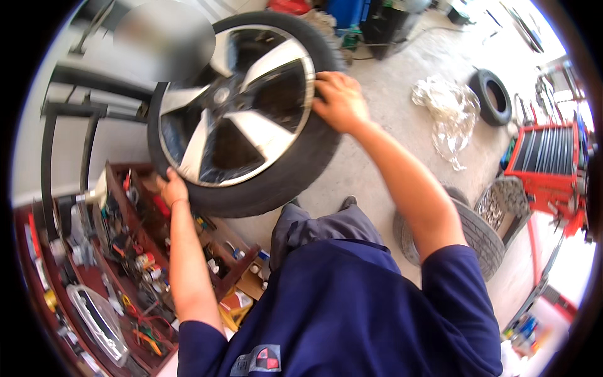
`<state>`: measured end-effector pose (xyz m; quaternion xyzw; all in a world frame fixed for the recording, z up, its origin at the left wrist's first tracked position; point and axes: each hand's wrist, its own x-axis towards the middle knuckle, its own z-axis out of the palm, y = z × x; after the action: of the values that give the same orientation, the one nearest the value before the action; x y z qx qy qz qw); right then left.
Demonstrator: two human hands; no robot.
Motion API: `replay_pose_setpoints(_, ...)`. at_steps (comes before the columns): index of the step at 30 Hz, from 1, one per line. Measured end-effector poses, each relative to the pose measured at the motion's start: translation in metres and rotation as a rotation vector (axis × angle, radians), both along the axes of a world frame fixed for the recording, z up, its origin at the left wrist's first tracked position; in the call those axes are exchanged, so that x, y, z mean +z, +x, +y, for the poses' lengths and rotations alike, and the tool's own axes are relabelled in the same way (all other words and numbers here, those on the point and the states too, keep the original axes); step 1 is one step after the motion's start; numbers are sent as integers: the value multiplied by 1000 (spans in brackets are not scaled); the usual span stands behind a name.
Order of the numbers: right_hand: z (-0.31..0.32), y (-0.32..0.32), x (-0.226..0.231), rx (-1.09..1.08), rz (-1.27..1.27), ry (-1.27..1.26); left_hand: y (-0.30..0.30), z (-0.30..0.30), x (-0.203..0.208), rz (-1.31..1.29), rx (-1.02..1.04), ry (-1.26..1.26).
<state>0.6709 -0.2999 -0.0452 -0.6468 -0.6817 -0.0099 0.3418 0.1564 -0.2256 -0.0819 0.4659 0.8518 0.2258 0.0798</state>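
A car wheel [260, 135], a black tyre on a silver and black five-spoke alloy rim, is raised in front of me, its spoked face toward me. My right hand [342, 103] grips its right side, fingers bent over the tyre sidewall onto the rim's edge. On the lower left, my left hand [173, 190] holds the tyre; the thumb shows and most fingers are hidden. Scuffs mark the rim's lip. Behind its left side stands a black metal frame [94, 112].
A dark red tool tray [116, 235] full of tools and parts lies at left. On the floor [380, 169] at right are crumpled clear plastic [447, 113], a small tyre [492, 97] and a larger tyre [477, 235]. Beyond stands a red tool cabinet [545, 166].
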Motion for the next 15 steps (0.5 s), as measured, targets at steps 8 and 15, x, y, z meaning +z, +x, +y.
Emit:
replay_pose_setpoints(8, -4, 6, -22, 43, 95, 87, 8, -9, 4, -148, 272, -91)
replay_pose_setpoints(15, -5, 12, -18, 34, 113, 100, 53, -23, 17, -7, 267, -111)
